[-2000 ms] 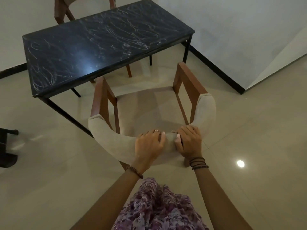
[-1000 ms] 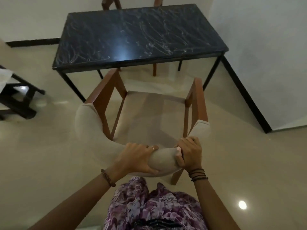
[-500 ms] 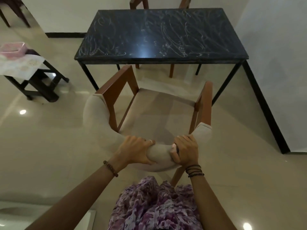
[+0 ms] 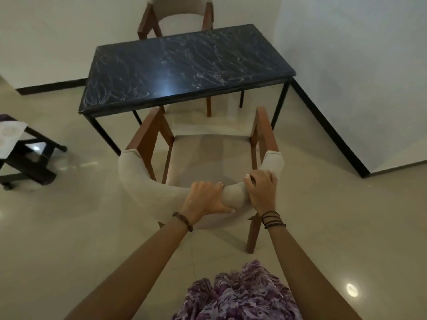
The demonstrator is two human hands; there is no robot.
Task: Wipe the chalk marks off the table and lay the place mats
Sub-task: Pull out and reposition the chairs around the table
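**Head view: both hands gripping a chair back in front of the chalk-marked table**

Head view, looking down. The left hand (image 4: 203, 199) and the right hand (image 4: 261, 192) are both gripping the padded, curved back of the near chair (image 4: 196, 158), fingers curled over its top rail, the two hands sitting close together on the right half of the curve. The chair is standing on the floor (image 4: 69, 227) just off the near long edge of the table (image 4: 184, 68), its wooden arms pointing toward that edge but not under it. The dark tabletop is carrying pale chalk marks (image 4: 215, 65) across most of its surface, thickest toward the near left corner and the right end. A second chair (image 4: 175, 17) is standing at the far long edge. At the left frame edge a low stand (image 4: 30, 158) is holding a pale sheet (image 4: 9, 137), possibly a place mat; this cannot be confirmed. No wiping cloth is showing.

Judged step: shifting the chair to free access to the near edge; wiping is not yet begun. To do this well, the hands would be better spread wider along the rail, so the chair is not twisting, and the legs lifted slightly rather than dragged over the glossy tiles.
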